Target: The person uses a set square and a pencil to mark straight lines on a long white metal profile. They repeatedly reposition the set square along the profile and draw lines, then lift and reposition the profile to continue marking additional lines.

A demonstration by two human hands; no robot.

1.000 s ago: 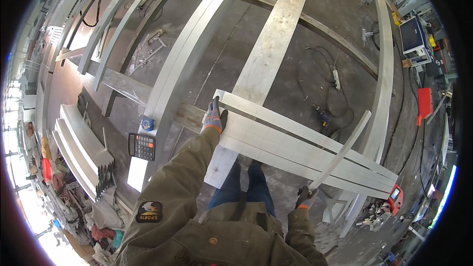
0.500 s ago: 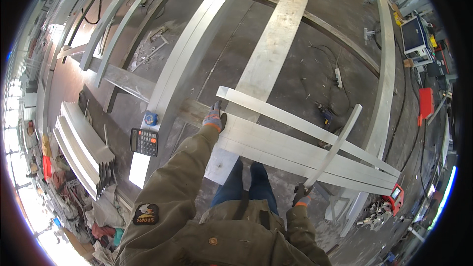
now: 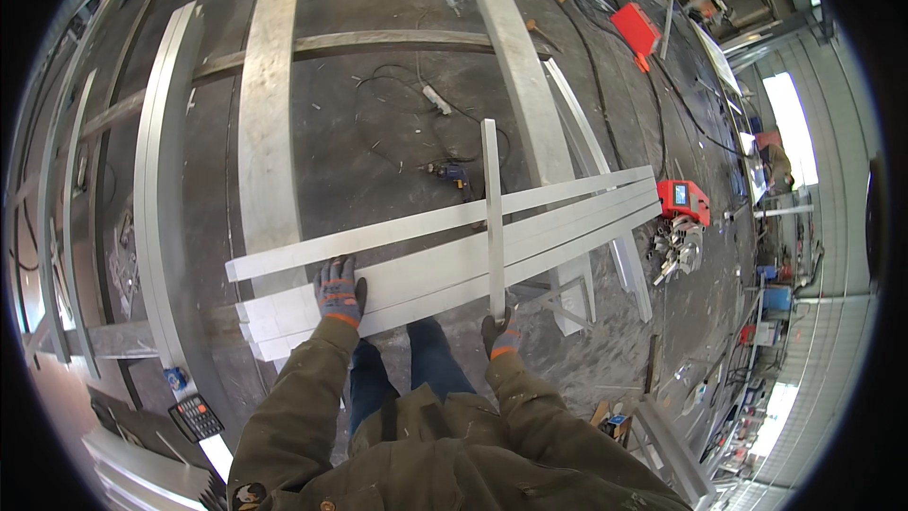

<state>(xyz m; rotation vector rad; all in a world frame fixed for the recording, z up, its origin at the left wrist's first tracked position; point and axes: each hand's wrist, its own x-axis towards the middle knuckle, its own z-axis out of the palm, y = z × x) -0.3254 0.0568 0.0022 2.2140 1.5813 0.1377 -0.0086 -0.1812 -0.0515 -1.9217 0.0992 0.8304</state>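
My left hand point(image 3: 339, 290), in a grey glove with an orange cuff, rests flat on a stack of long pale metal strips point(image 3: 445, 265) lying across in front of me. My right hand point(image 3: 498, 331), gloved the same way, grips the near end of a shorter metal strip point(image 3: 491, 208) that points away from me and crosses over the stack. Both sleeves are olive green.
Long metal beams point(image 3: 265, 132) form a frame over the concrete floor. A blue power drill point(image 3: 454, 173) with a cable lies beyond the stack. A red box-shaped machine point(image 3: 683, 201) sits at the right, a calculator point(image 3: 196, 416) at lower left.
The view has swung to the left. My right hand's short strip now points straight away instead of slanting right. My left hand has gone from gripping the stack's end to lying flat on it.
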